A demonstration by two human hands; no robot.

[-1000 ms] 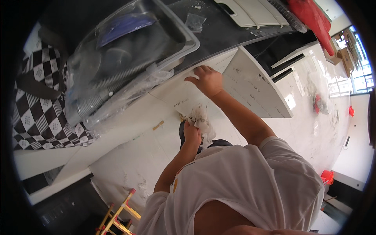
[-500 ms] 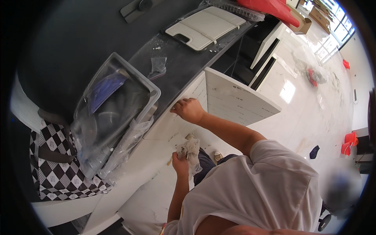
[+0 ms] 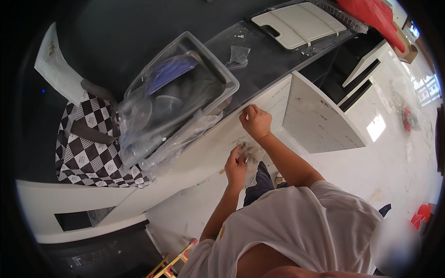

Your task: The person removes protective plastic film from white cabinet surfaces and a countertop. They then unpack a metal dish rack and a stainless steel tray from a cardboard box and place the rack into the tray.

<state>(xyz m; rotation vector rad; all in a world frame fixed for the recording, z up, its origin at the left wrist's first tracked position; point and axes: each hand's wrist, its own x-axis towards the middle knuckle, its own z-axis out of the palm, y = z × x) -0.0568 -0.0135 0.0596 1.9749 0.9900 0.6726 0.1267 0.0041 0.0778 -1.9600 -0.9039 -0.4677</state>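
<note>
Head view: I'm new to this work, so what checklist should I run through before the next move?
1. Crumpled translucent plastic gripped by bare left hand: cannot tell, contact partly hidden.
2. Bare right hand holding something: cannot tell, it is curled.
3. Right hand clear of white rectangular panel with dark markings: ok.
4. Black countertop free of white crumbs: not ok.
5. Black-and-white checked bag clear of both hands: ok.

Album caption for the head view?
Left hand at crumpled whitish plastic, right hand at a flat white cabinet front beside dark countertop.
</note>
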